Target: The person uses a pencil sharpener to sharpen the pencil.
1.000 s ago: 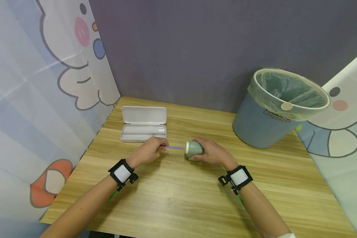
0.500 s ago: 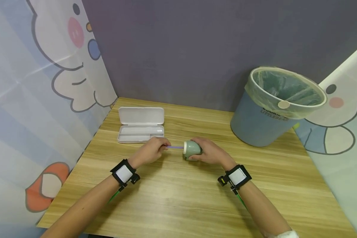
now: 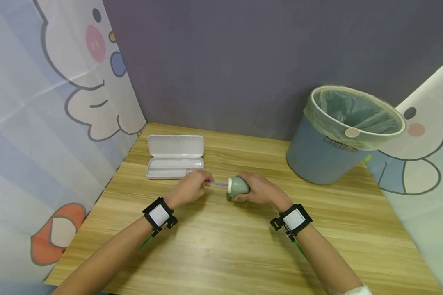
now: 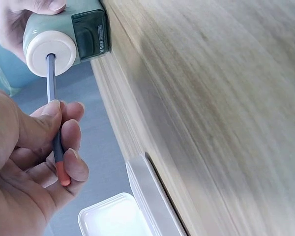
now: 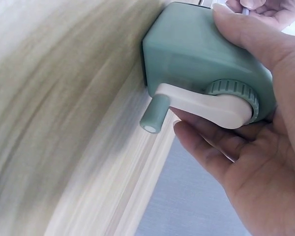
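A green hand-crank pencil sharpener (image 3: 239, 186) sits on the wooden table, its cream round front facing left. My right hand (image 3: 260, 189) grips its body from the right, thumb on one side and fingers on the other. In the right wrist view the cream crank (image 5: 201, 104) with its green knob (image 5: 155, 114) points down toward the table, and no fingers hold the knob. My left hand (image 3: 190, 188) pinches a purple pencil (image 4: 51, 81) with an orange end (image 4: 63, 174). The pencil's front end is inside the hole of the sharpener's cream face, so its tip is hidden.
Behind my left hand lies an open white pencil case (image 3: 165, 168), its lid (image 3: 175, 146) raised toward the back. A blue bin (image 3: 313, 153) with a clear liner stands at the back right. A grey wall (image 3: 221, 69) closes off the table's far edge.
My left hand has moved slightly right toward the sharpener, and less of the pencil shows between fingers and sharpener. My right hand keeps its grip. The head view has shifted a little.
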`<state>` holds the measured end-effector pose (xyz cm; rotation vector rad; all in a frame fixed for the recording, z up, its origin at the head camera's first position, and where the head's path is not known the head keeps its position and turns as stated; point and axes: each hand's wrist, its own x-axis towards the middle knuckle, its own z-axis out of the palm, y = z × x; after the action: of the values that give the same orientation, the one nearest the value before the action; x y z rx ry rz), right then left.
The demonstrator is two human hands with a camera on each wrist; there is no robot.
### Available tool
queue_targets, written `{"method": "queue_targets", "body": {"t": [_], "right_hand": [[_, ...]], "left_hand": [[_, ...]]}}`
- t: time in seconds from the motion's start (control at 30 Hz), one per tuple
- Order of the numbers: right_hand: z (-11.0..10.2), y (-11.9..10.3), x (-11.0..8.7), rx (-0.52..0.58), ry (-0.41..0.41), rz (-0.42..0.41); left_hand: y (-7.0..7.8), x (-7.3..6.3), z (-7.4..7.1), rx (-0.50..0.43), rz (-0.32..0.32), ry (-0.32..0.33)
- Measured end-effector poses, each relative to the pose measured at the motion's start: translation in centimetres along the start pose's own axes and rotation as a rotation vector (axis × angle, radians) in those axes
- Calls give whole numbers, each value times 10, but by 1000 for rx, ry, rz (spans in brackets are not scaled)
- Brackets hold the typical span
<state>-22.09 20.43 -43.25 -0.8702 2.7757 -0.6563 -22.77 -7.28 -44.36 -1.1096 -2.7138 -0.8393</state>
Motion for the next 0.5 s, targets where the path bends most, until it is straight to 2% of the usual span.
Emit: {"method": "queue_targets", "body": {"t": [0.33, 0.5], "right_hand": [[-3, -3, 2, -38, -19, -13], [-4, -4, 3, -53, -25, -9]], "left_hand": [[5, 3, 3, -7, -26, 8], [9, 5, 7, -28, -21, -21]]}}
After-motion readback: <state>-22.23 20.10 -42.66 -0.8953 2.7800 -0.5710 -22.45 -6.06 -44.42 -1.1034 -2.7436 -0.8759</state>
